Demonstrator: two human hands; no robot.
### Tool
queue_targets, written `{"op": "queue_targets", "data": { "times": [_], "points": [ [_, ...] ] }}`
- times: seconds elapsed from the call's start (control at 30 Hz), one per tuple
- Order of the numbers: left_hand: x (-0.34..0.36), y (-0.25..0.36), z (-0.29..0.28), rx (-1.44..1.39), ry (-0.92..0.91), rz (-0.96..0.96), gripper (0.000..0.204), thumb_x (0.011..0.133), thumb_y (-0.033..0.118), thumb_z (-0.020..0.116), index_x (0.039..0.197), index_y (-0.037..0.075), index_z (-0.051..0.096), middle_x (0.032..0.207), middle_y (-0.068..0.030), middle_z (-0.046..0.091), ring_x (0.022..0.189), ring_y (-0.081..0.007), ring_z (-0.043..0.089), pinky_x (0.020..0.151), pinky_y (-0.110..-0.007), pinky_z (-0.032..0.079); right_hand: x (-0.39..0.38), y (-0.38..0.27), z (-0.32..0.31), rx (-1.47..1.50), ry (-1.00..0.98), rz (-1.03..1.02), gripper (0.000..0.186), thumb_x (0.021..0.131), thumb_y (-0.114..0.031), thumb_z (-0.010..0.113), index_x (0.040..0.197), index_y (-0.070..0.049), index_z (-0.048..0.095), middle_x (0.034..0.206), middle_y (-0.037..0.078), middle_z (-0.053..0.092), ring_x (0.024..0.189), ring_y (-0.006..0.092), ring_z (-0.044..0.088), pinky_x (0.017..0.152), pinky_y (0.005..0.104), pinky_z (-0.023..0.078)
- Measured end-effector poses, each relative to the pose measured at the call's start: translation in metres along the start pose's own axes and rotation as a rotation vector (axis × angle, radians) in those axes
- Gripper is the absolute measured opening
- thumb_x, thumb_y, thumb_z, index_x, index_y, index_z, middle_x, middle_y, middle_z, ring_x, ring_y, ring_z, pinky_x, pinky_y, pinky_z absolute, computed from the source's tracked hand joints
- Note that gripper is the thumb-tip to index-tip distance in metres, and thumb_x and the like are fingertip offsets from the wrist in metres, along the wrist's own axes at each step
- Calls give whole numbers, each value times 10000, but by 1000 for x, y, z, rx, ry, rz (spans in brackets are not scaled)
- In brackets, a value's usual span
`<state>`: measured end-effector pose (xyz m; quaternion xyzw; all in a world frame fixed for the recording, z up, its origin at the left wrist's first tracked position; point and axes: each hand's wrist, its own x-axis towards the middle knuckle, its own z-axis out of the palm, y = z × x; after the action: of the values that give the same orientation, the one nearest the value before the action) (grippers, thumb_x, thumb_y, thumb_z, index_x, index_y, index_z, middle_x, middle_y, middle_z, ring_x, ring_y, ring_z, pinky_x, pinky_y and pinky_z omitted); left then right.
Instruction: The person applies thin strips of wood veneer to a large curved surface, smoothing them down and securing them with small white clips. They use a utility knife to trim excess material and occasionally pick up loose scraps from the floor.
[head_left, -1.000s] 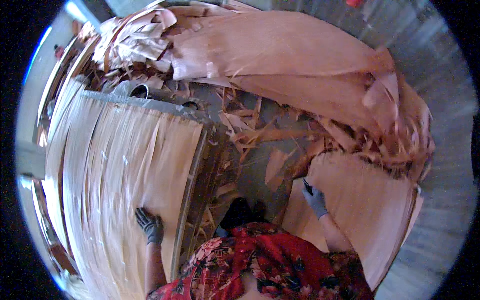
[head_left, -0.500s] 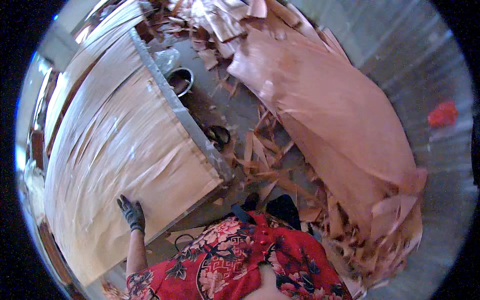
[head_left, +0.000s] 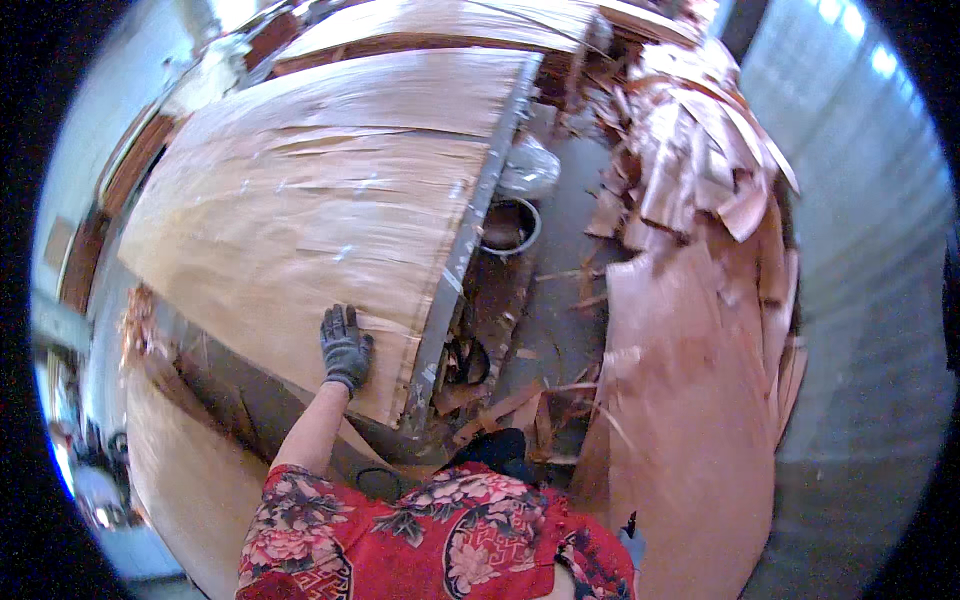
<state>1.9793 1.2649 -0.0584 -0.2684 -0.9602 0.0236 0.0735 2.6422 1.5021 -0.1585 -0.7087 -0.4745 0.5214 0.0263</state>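
My left hand (head_left: pixel 346 348), in a dark grey glove, rests open on a large sheet of pale wood veneer (head_left: pixel 310 220) stacked on a bench with a grey metal edge (head_left: pixel 457 268), near its front corner. My right hand (head_left: pixel 629 542), in a light grey glove, is mostly hidden by my red floral top at the lower right, beside pinkish veneer sheets (head_left: pixel 690 420). A small dark thing sticks up at that hand; I cannot make out whether it is held.
Under the bench edge sit a round metal bucket (head_left: pixel 510 226) and a clear plastic bag (head_left: pixel 530 167). Scraps (head_left: pixel 510 418) litter the floor. A heap of torn veneer (head_left: pixel 700 140) lies right, another stack (head_left: pixel 430 22) behind, more veneer (head_left: pixel 180 460) lower left.
The view has swung left, bringing the bench toward the middle. My left hand stays on the veneer, closer to its metal-edged corner. My right hand, clear earliest, is now mostly hidden.
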Motion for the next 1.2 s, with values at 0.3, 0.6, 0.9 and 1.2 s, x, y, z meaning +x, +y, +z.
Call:
{"op": "queue_targets", "data": {
  "times": [0.3, 0.6, 0.9, 1.2],
  "points": [
    [-15, 9, -21, -107, -33, -44, 703, 760, 298, 512, 1378, 60, 276, 1432, -232, 210, 1326, -412, 175, 1088, -499, 126, 157, -285, 37, -268, -241, -544, 213, 844, -123, 544, 1021, -8, 561, 724, 61, 608, 507, 107, 508, 459, 243, 422],
    [5, 14, -30, -104, -118, -38, 767, 737, 320, 530, 1391, 47, 236, 1434, -237, 196, 1323, -416, 181, 1094, -502, 115, 123, -570, 225, -540, -648, -1287, 300, 834, -72, 528, 1123, 7, 534, 1018, 204, 601, 927, 298, 601, 814, 351, 465],
    [63, 100, -53, -152, -98, -790, 695, 806, 232, 591, 1360, -40, 272, 1451, -238, 159, 1365, -348, 89, 1116, -392, 92, 39, -745, 417, -724, -985, -2025, 249, 760, -124, 559, 1008, -134, 556, 809, 123, 579, 731, 324, 605, 603, 427, 492],
    [71, 149, -19, 30, -403, -958, 787, 858, 312, 511, 1418, -10, 62, 1465, -246, 31, 1359, -383, 26, 1105, -452, 44, 28, -765, 588, -755, -1089, -2375, 191, 736, -222, 594, 920, -171, 592, 885, 66, 587, 835, 262, 590, 660, 380, 470]
  ]
}}
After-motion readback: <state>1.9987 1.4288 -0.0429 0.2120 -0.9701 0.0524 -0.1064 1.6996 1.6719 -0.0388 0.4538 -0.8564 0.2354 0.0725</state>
